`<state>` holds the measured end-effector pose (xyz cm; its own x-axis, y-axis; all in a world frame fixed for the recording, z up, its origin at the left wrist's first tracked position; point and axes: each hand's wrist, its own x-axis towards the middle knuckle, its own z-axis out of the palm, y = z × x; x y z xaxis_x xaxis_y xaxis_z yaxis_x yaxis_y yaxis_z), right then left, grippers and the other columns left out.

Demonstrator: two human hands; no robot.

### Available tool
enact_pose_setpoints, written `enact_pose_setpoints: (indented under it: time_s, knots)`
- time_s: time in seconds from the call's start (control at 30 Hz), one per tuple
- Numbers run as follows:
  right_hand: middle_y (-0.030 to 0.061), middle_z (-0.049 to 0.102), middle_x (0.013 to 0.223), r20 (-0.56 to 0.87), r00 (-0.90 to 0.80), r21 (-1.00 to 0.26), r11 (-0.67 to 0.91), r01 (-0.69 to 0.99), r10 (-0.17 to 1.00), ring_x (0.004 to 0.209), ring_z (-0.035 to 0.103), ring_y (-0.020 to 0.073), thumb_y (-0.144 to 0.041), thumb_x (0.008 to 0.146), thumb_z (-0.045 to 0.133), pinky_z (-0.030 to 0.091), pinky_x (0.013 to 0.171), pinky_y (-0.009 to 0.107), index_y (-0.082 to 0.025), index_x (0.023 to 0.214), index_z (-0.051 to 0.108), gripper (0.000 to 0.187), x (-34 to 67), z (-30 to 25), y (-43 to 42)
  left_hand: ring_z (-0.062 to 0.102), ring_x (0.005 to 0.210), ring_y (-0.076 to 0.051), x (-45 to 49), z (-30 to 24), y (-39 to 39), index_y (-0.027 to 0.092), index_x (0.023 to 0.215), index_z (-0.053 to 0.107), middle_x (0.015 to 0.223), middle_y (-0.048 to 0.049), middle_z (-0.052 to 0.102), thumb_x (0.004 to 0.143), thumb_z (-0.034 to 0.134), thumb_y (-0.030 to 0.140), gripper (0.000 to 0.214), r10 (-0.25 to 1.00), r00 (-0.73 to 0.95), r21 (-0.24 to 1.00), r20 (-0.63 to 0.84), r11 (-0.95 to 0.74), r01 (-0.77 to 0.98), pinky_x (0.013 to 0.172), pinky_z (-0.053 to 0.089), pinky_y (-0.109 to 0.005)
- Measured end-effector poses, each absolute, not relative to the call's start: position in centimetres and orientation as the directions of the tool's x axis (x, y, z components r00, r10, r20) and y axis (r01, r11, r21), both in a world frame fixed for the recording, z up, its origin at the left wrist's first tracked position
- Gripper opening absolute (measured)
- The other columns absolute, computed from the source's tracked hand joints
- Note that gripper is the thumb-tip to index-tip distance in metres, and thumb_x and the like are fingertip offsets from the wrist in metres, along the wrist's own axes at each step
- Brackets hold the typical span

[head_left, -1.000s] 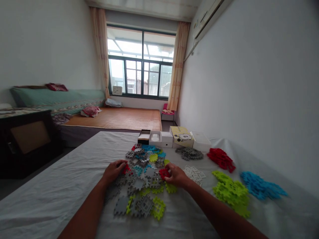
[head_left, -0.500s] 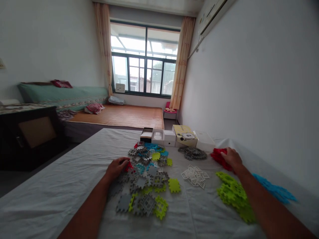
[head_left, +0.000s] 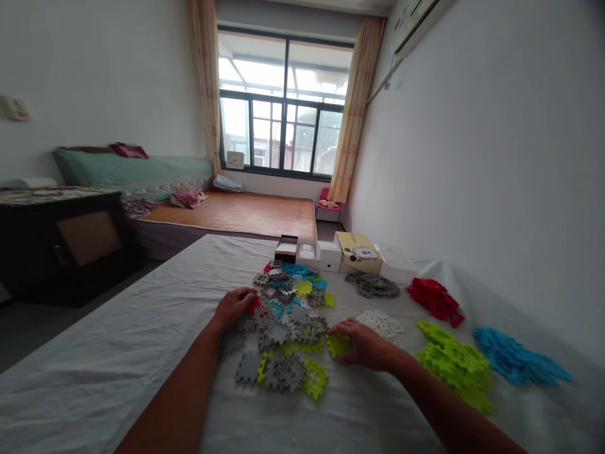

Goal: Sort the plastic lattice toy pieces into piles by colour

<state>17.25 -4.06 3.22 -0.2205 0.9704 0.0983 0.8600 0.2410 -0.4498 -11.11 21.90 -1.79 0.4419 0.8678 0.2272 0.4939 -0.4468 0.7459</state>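
A mixed heap of interlocking plastic tiles (head_left: 288,321) in grey, blue, red and lime lies on a white sheet (head_left: 142,353). My left hand (head_left: 235,306) rests curled on the heap's left side, fingertips on a red tile (head_left: 256,305). My right hand (head_left: 363,343) lies at the heap's right edge, fingers closing over a lime tile (head_left: 336,345). Sorted piles sit to the right: grey (head_left: 373,285), white (head_left: 382,323), red (head_left: 435,299), lime (head_left: 456,366) and blue (head_left: 517,362).
A row of small boxes (head_left: 350,255) lines the far edge of the sheet. The white wall (head_left: 496,157) runs close along the right. Beyond are a bed with a bamboo mat (head_left: 231,214), a dark cabinet (head_left: 70,243) at left and a window.
My right hand reached to the red pile with a red tile, left it there, then came back to the heap onto a lime tile. My left hand stayed put. The camera shifted slightly.
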Motion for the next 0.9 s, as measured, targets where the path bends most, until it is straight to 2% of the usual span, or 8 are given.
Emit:
enact_pose_setpoints:
  time_s: [0.13,0.23,0.33,0.4,0.53,0.63,0.7,0.9]
  knots:
    - [0.0026,0.063,0.106,0.154,-0.115,-0.439,0.173,0.882,0.981,0.099,0.054,0.0230,-0.035,0.067,0.067,0.044,0.087,0.035,-0.030,0.112,0.057,0.046,17.7,3.7,-5.9,0.064,0.080,-0.020,-11.2,-1.8,22.2,0.021,0.094,0.069,0.087,-0.0023,0.072,0.071,0.048,0.049,0.042,0.863,0.447,0.728,0.234,-0.461,0.508,0.071,0.047,-0.026]
    - [0.0061,0.062,0.108,0.271,0.085,-0.387,0.028,0.922,0.959,0.099,0.055,0.0234,-0.044,0.073,0.060,0.043,0.087,0.036,-0.025,0.113,0.056,0.044,21.0,4.0,-8.5,0.063,0.083,-0.021,-11.1,-1.5,22.2,0.021,0.093,0.069,0.089,-0.0022,0.072,0.070,0.048,0.049,0.042,0.855,0.457,0.717,0.245,-0.477,0.508,0.073,0.046,-0.026]
    - [0.0081,0.062,0.108,0.417,0.363,-0.283,-0.260,0.923,0.833,0.098,0.056,0.0254,-0.050,0.075,0.053,0.042,0.088,0.040,-0.024,0.112,0.056,0.045,26.6,3.4,-12.6,0.063,0.083,-0.021,-11.1,-1.3,22.1,0.021,0.094,0.069,0.087,-0.0023,0.072,0.070,0.047,0.051,0.044,0.856,0.462,0.715,0.233,-0.473,0.514,0.073,0.047,-0.026]
    - [0.0072,0.063,0.104,0.463,0.481,-0.235,-0.420,0.877,0.745,0.095,0.057,0.0265,-0.053,0.073,0.052,0.043,0.087,0.042,-0.025,0.108,0.057,0.045,30.4,2.0,-15.6,0.064,0.081,-0.021,-11.1,-1.3,22.1,0.021,0.095,0.069,0.085,-0.0017,0.072,0.069,0.048,0.052,0.045,0.859,0.461,0.717,0.224,-0.465,0.519,0.072,0.047,-0.026]
    - [0.0065,0.063,0.104,0.481,0.555,-0.193,-0.536,0.822,0.678,0.095,0.057,0.0282,-0.053,0.073,0.051,0.041,0.089,0.045,-0.026,0.100,0.058,0.039,34.5,-0.9,-19.6,0.064,0.080,-0.021,-11.0,-1.6,22.4,0.022,0.095,0.069,0.085,-0.0015,0.072,0.069,0.049,0.052,0.045,0.864,0.452,0.715,0.224,-0.460,0.527,0.071,0.047,-0.026]
    - [0.0091,0.060,0.111,0.541,0.518,-0.191,-0.504,0.843,0.663,0.103,0.053,0.0293,-0.051,0.075,0.048,0.036,0.095,0.046,-0.024,0.103,0.057,0.040,32.9,-1.0,-19.0,0.064,0.081,-0.021,-11.0,-1.9,22.6,0.021,0.096,0.069,0.087,-0.0018,0.072,0.070,0.048,0.051,0.044,0.862,0.451,0.709,0.230,-0.466,0.530,0.073,0.047,-0.026]
    - [0.0087,0.059,0.113,0.528,0.459,-0.221,-0.407,0.886,0.714,0.108,0.051,0.0279,-0.049,0.078,0.047,0.034,0.097,0.045,-0.023,0.108,0.056,0.040,29.7,0.1,-17.1,0.064,0.081,-0.020,-11.1,-2.0,22.6,0.021,0.097,0.068,0.088,-0.0019,0.072,0.071,0.047,0.050,0.044,0.862,0.451,0.705,0.231,-0.468,0.533,0.073,0.047,-0.026]
    - [0.0044,0.059,0.114,0.225,0.128,-0.409,-0.025,0.912,0.966,0.109,0.050,0.0224,-0.042,0.081,0.050,0.037,0.095,0.037,-0.027,0.114,0.054,0.036,16.1,2.4,-10.5,0.064,0.080,-0.019,-11.2,-1.9,22.0,0.020,0.094,0.069,0.087,-0.0024,0.072,0.072,0.048,0.048,0.041,0.853,0.452,0.713,0.260,-0.485,0.506,0.071,0.047,-0.025]
